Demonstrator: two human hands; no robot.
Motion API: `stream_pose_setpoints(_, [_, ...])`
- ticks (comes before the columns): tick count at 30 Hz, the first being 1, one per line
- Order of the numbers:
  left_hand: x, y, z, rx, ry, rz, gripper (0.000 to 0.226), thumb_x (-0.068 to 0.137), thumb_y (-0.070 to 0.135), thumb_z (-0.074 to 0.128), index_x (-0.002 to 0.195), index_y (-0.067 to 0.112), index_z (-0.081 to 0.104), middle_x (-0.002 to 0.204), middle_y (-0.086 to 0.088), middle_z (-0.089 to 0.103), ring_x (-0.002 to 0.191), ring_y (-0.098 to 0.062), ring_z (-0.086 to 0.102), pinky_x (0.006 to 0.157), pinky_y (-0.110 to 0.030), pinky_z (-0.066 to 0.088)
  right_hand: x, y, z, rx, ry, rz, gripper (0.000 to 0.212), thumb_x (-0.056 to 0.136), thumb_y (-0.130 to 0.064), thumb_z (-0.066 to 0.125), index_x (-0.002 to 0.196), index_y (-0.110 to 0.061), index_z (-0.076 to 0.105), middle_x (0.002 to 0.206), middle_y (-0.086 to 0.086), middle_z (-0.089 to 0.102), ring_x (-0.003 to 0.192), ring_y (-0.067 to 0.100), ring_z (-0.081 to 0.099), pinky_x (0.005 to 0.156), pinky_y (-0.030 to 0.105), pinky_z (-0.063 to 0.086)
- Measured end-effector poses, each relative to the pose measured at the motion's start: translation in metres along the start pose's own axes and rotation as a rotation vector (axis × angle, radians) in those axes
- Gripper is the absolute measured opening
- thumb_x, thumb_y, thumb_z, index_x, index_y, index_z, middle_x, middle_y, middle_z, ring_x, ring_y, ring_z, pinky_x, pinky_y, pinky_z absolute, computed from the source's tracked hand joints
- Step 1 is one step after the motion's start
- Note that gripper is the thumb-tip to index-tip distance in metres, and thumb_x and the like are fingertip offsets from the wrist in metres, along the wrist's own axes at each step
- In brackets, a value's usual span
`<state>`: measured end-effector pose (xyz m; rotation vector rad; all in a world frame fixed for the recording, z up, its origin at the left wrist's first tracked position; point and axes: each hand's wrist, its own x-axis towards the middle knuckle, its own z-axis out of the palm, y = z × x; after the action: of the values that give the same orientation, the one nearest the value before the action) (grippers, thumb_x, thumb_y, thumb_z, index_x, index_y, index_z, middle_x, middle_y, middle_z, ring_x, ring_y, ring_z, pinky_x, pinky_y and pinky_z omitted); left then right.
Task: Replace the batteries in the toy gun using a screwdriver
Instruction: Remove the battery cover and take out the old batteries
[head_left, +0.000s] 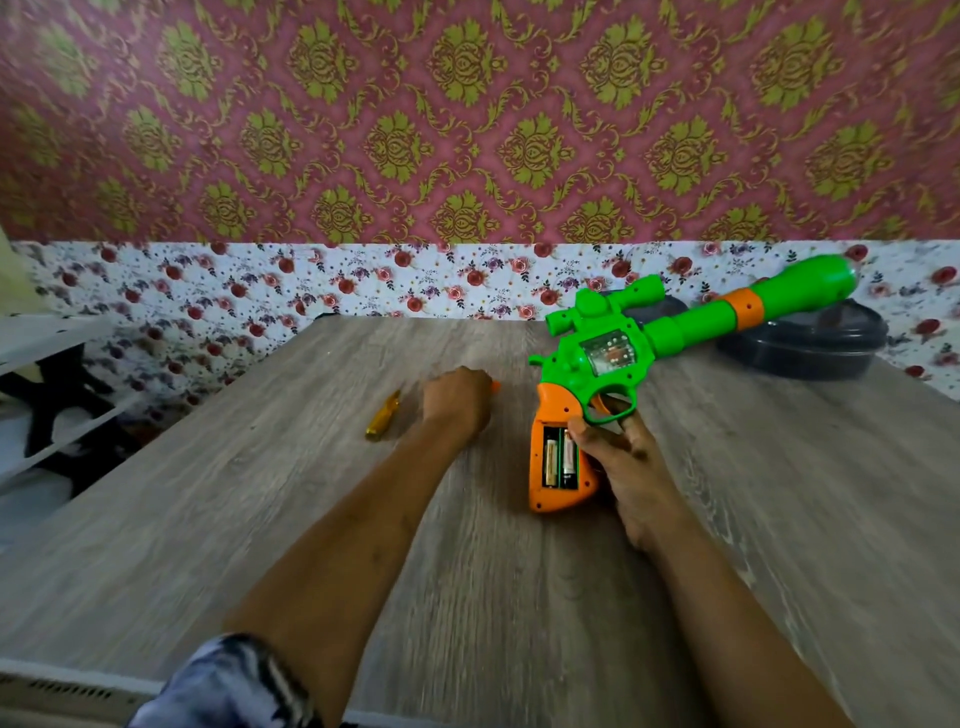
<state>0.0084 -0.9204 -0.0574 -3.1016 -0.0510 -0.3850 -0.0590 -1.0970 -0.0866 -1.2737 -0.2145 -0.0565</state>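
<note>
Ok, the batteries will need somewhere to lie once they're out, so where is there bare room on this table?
The widest bare patch of table lies right of the right hand, below the dark container. Another lies left of the screwdriver, toward the table edge. It is crowded between the left hand and toy gun.

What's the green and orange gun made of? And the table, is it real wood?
The toy gun looks like hard moulded plastic: bright, even colour, smooth shine, a clear window. The table shows grey wood grain, flat and matte; maybe printed laminate, maybe real wood.
</note>
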Motion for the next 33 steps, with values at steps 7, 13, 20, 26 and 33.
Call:
stream_pose_setpoints(7, [-0.013, -0.049, -0.021, -0.428, 0.099, -0.162, 0.035, 0.091, 0.021, 0.051, 0.124, 0.013, 0.06, 0.129, -0.012, 0.058, 0.115, -0.03, 0.055, 0.093, -0.037, 0.048, -0.004, -0.004, 0.003, 0.027, -0.038, -0.026, 0.038, 0.074, -0.016, 0.067, 0.111, -0.023, 0.058, 0.104, -0.001, 0.069, 0.101, 0.018, 0.062, 0.096, 0.043, 0.048])
stream_pose_setpoints(13, [-0.054, -0.087, -0.022, -0.315, 0.041, -0.343, 0.048, 0.083, 0.039, 0.063, 0.126, 0.02, 0.056, 0.124, -0.008, 0.06, 0.111, -0.027, 0.058, 0.089, -0.036, 0.051, -0.005, -0.006, 0.0, -0.005, -0.073, -0.022, 0.083, 0.031, -0.058, 0.086, 0.105, -0.028, 0.062, 0.096, -0.006, 0.073, 0.089, 0.01, 0.068, 0.08, 0.031, 0.056])
stream_pose_setpoints(20, [-0.067, -0.088, -0.016, -0.472, 0.109, -0.471, 0.02, 0.084, 0.022, 0.062, 0.096, 0.007, 0.068, 0.098, -0.014, 0.068, 0.089, -0.029, 0.064, 0.075, -0.036, 0.054, -0.013, -0.012, 0.005, 0.03, -0.065, -0.019, 0.032, 0.075, -0.017, 0.069, 0.105, -0.024, 0.061, 0.091, -0.01, 0.073, 0.088, 0.01, 0.066, 0.097, 0.046, 0.047])
stream_pose_setpoints(26, [-0.072, -0.09, -0.028, -0.968, 0.589, -0.488, 0.008, 0.079, 0.015, 0.07, 0.084, 0.011, 0.064, 0.079, -0.001, 0.063, 0.078, -0.022, 0.062, 0.075, -0.037, 0.054, -0.006, -0.008, 0.006, 0.075, 0.02, -0.014, 0.031, 0.08, 0.001, 0.058, 0.103, -0.02, 0.061, 0.088, -0.008, 0.072, 0.086, 0.012, 0.065, 0.095, 0.044, 0.046])
stream_pose_setpoints(33, [-0.106, -0.029, -0.065, -1.307, 0.796, 0.071, 0.008, 0.093, 0.028, 0.052, 0.097, 0.023, 0.058, 0.087, 0.011, 0.066, 0.077, -0.005, 0.065, 0.069, -0.028, 0.056, -0.003, -0.006, 0.006, 0.094, 0.027, 0.009, 0.043, 0.076, -0.01, 0.065, 0.117, -0.018, 0.056, 0.108, 0.005, 0.066, 0.101, 0.025, 0.061, 0.091, 0.041, 0.05])
